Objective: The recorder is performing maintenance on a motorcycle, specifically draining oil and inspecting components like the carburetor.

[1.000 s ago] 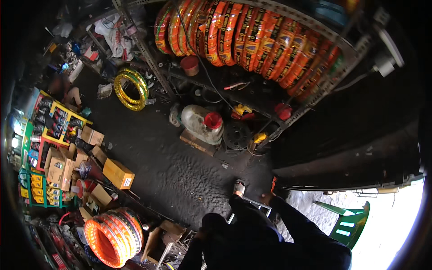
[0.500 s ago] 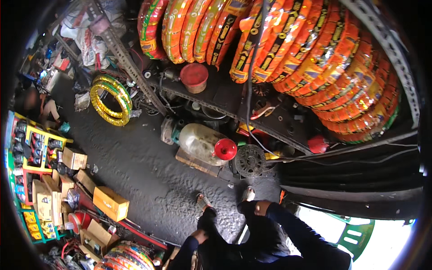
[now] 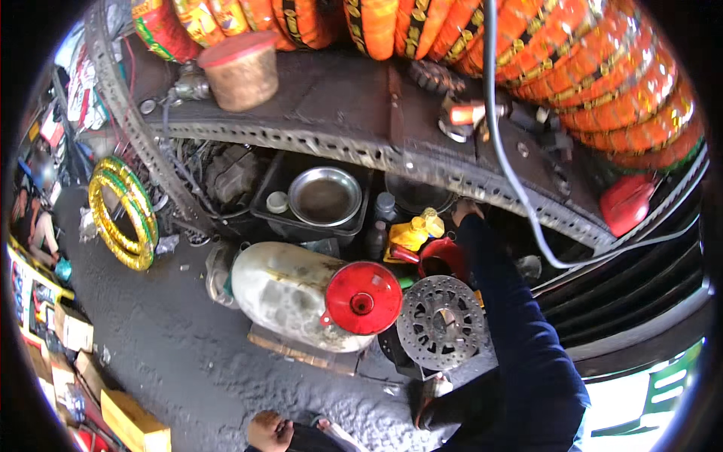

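**A:** Head view first: where are your hands?

**B:** My right hand [image 3: 465, 212] is stretched out, dark blue sleeve and all, under the edge of the metal shelf [image 3: 392, 147]. It sits just beside the yellow bottle [image 3: 413, 233] and right above the red funnel cup [image 3: 443, 256]. Only a sliver of it shows past the cuff, so I cannot tell whether the fingers are spread or pinching anything.

**A:** And the left?

**B:** My left hand [image 3: 269, 432] is low at the bottom edge, near my knee. It looks loosely curled, but I cannot tell for sure, nor whether anything is in it.

**A:** What lies around the right one?

**B:** A black tray [image 3: 279, 218] under the shelf holds a steel bowl [image 3: 325, 196] and a small pale cap. A dark bottle [image 3: 385, 207] stands between the bowl and the yellow bottle. Lower down, a dirty white jerrycan [image 3: 290, 294] lies on its side on the floor, with a red funnel [image 3: 363, 298] at its mouth. Just beside that funnel stands a perforated brake disc [image 3: 441, 322], close to my forearm.

**A:** Anything on top?

**B:** A brown tub with a red lid [image 3: 242, 69] stands on the shelf, with orange-wrapped tyres [image 3: 602, 90] stacked above. Off to my left a yellow-green tyre [image 3: 120, 212] hangs from the upright.
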Demonstrator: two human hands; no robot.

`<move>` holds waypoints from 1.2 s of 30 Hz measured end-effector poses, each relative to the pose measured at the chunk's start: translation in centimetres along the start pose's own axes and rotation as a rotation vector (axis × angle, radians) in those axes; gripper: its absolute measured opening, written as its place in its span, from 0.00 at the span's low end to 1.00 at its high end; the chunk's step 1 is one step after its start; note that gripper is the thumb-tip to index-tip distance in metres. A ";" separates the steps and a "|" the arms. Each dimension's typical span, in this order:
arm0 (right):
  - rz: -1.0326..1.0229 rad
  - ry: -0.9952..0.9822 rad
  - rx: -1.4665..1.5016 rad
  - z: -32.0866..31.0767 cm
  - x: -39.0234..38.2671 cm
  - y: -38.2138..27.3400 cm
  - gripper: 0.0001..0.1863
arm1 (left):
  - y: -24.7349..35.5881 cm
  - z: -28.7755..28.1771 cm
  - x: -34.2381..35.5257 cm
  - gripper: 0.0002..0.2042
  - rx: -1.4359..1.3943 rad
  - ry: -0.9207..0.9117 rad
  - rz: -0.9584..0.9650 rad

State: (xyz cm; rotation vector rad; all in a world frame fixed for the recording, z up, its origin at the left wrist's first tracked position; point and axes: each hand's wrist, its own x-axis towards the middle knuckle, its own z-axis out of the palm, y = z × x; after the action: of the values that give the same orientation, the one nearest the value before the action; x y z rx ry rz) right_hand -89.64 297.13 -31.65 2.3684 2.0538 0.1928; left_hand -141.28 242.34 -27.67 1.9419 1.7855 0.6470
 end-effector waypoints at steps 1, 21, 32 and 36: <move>0.062 -0.159 0.038 0.9 1.0 0.7 0.21 | -0.6 0.5 -0.2 0.07 0.002 0.088 0.021; -0.304 -0.143 -0.197 8.1 12.3 -2.8 0.12 | 6.8 0.6 5.1 0.06 0.038 0.225 -0.276; 0.175 -0.022 0.113 8.0 13.8 -1.9 0.12 | 4.4 0.9 3.0 0.10 0.060 0.294 -0.260; 0.308 0.025 0.251 8.6 13.9 -1.3 0.12 | 4.6 0.2 2.4 0.09 0.097 0.256 -0.224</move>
State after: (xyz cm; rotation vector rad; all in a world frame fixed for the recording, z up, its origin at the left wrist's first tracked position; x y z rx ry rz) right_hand -88.20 311.73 -38.99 2.8386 1.8055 -0.0397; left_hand -137.33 244.30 -25.02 1.7460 2.1899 0.7711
